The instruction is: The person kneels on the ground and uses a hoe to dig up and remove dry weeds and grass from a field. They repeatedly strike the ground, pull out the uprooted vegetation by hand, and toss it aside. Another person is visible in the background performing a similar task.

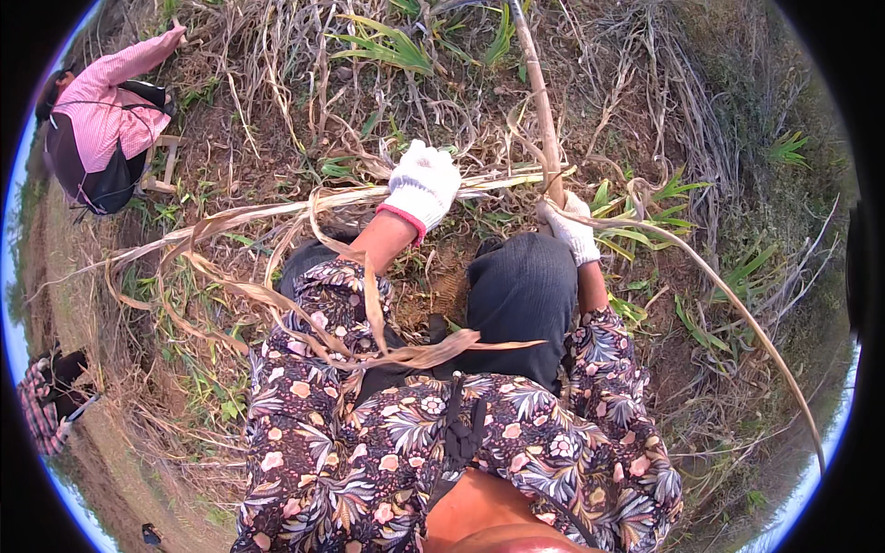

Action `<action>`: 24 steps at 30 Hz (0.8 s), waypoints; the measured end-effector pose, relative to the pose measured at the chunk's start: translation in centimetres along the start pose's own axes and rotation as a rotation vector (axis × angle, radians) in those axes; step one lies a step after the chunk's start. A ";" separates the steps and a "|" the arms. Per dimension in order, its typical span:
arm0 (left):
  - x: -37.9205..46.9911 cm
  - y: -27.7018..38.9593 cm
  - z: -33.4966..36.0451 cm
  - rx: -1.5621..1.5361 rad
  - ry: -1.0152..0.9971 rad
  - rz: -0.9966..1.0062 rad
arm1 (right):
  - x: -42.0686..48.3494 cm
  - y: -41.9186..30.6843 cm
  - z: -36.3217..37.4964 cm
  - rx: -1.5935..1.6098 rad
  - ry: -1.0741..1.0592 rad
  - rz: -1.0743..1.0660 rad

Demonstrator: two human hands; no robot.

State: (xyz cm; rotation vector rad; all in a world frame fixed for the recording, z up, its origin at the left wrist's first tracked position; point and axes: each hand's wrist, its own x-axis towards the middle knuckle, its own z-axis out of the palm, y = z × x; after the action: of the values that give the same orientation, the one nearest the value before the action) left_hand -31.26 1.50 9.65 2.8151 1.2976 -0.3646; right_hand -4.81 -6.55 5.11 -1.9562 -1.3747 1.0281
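Observation:
My left hand (423, 185), in a white knit glove with a red cuff edge, is closed around a bundle of dry, straw-coloured stalks and leaves (332, 197). Long curled leaves (415, 354) trail from it over my left arm and lap. My right hand (570, 228), also gloved, grips the lower end of a wooden tool handle (536, 83) beside my knee. That handle runs up to the top edge, where only a sliver of a greyish head shows. A long, curved dry stalk (733, 294) arcs rightward from near my right hand.
A person in a pink striped shirt (104, 117) is beside a small wooden stool (164, 164) at upper left. Another person in a plaid shirt (41, 408) is farther off. Green-leaved plants (394, 48) and dry stalks (657, 76) cover the sloping soil.

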 end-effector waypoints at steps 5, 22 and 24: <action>1.2 0.1 1.8 -0.237 -0.172 -0.194 | 0.9 -5.8 -0.1 0.475 -0.200 0.147; -1.8 -2.2 -0.8 -0.087 0.518 -0.096 | 5.7 -17.3 2.6 0.265 -0.556 0.101; -2.1 -2.9 -0.4 -0.174 0.685 -0.080 | 5.4 -17.0 3.4 0.301 -0.577 0.156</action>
State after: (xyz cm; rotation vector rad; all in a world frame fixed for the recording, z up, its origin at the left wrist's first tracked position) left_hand -34.72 1.85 10.75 2.8303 1.4302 0.7432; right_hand -15.66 4.31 14.81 -1.6239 -1.2527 1.8611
